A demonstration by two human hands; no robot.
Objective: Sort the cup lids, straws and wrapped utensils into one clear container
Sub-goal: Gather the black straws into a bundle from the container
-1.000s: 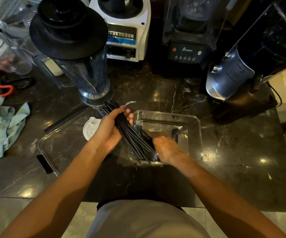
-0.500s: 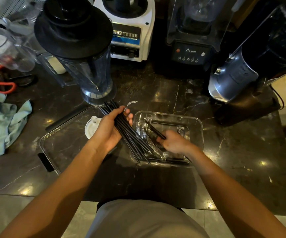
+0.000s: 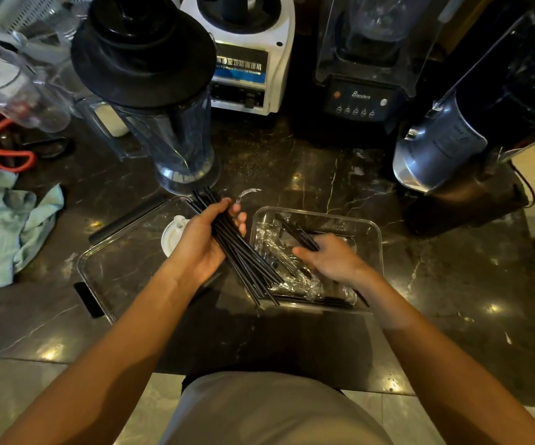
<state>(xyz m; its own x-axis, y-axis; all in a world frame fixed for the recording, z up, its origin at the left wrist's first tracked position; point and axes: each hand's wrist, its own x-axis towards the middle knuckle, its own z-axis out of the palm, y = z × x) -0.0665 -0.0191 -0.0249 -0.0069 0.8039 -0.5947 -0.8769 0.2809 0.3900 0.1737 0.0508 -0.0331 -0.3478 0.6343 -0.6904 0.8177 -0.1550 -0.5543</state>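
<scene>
My left hand [image 3: 203,244] grips a bundle of black straws [image 3: 243,260] slanting from upper left down over the near left rim of a clear container [image 3: 377,239]. My right hand [image 3: 330,260] is inside that container, fingers closed on a few black straws [image 3: 295,232] that point up and left. Clear-wrapped utensils [image 3: 275,252] lie on the container floor, with more black straws along its near wall. A white cup lid [image 3: 171,234] rests in a larger clear tray [image 3: 105,268] to the left, partly hidden by my left hand.
A blender jar with a black lid [image 3: 163,123] stands just behind the tray. A white blender base [image 3: 246,59], a black blender [image 3: 362,78] and a dark machine [image 3: 471,123] line the back. A teal cloth [image 3: 6,226] and orange-handled scissors [image 3: 6,152] lie at left on the dark marble counter.
My right hand moved from the bundle's lower end into the container with a few straws and has lowered them there. The left hand holds the bundle still.
</scene>
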